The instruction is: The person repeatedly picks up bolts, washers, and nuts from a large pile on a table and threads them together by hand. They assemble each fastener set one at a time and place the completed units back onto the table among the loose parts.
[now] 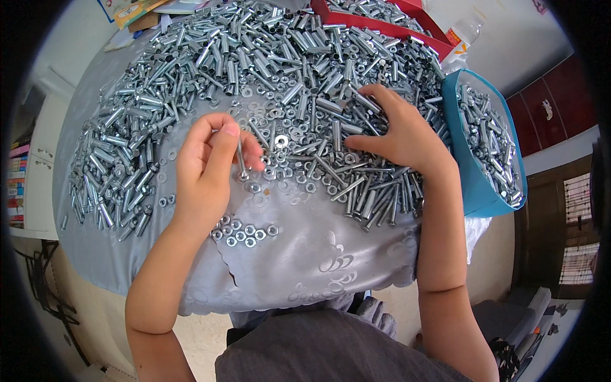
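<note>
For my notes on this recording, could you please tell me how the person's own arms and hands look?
The left hand and right hand are bare: no gloves, rings or watch can be seen. The left forearm and right forearm are uncovered, with no sleeves visible. A dark grey garment shows on the body.

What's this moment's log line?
Left hand: pinching bolt | Right hand: spread at hardware pile | Foreground: hex nuts | At right: blue bin

My table [95, 267], under a glossy grey patterned cloth [299, 219], bears a heap of silvery metal tubes [337, 135] and bolts [394, 207], flat round washers [281, 141], a cluster of hexagonal metal nuts [242, 233] near me, and an open red box [434, 42].
</note>
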`<state>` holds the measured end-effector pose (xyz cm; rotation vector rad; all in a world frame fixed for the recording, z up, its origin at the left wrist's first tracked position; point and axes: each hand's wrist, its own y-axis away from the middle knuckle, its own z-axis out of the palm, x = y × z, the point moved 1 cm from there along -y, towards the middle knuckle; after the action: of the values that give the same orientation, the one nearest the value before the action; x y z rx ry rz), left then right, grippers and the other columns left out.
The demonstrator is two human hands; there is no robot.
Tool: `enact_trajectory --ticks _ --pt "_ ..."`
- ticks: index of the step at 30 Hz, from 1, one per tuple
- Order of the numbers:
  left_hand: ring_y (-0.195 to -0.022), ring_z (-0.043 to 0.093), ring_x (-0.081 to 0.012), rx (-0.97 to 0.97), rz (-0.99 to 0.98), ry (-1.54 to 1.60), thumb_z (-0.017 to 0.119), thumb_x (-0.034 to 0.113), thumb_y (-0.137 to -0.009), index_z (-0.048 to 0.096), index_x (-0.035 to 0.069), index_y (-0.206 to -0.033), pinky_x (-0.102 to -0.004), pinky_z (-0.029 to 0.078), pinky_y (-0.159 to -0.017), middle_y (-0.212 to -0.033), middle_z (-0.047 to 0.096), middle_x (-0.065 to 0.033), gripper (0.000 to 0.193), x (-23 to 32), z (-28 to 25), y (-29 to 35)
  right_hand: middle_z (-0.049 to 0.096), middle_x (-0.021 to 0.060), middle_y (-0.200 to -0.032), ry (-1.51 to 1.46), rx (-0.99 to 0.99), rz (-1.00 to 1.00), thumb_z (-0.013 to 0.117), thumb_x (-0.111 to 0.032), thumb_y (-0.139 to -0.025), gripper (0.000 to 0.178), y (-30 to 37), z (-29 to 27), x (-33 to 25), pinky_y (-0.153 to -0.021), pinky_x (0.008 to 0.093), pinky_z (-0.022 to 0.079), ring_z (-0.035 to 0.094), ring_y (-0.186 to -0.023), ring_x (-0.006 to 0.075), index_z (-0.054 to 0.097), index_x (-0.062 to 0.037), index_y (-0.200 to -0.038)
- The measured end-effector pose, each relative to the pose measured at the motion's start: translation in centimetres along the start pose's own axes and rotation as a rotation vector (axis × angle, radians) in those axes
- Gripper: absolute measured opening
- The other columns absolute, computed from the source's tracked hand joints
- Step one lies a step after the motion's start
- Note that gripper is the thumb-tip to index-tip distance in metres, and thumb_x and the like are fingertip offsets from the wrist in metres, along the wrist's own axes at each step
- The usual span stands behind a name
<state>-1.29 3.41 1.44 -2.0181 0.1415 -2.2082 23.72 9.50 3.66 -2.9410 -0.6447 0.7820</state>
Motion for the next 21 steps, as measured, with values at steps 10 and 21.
enact_trajectory --ticks 10,21 --pt "-0.054 0.045 -0.0018 -0.008 0.005 -0.047 0.057 0.014 -0.086 0.052 0.003 -0.092 -0.0160 0.033 -0.048 -0.071 0.058 -0.0023 0.013 0.5 -0.3 -0.1 0.055 0.0077 -0.080 -0.178 0.245 -0.181 0.059 -0.002 -0.071 0.031 -0.4 -0.5 -0.7 -0.069 0.0296 0.044 0.053 -0.075 0.0198 0.057 -0.0049 -0.101" --pt "-0.066 0.055 -0.0041 -0.117 -0.092 -0.111 0.064 0.014 -0.081 0.056 0.002 -0.088 -0.0154 0.038 -0.055 -0.074 0.062 -0.0025 0.016 0.8 -0.4 0.2 0.052 0.0072 -0.090 0.031 0.124 -0.374 0.062 -0.007 -0.067 0.024 0.1 0.8 -1.4 -0.080 0.0350 0.041 0.047 -0.085 0.0254 0.066 -0.0118 -0.090"
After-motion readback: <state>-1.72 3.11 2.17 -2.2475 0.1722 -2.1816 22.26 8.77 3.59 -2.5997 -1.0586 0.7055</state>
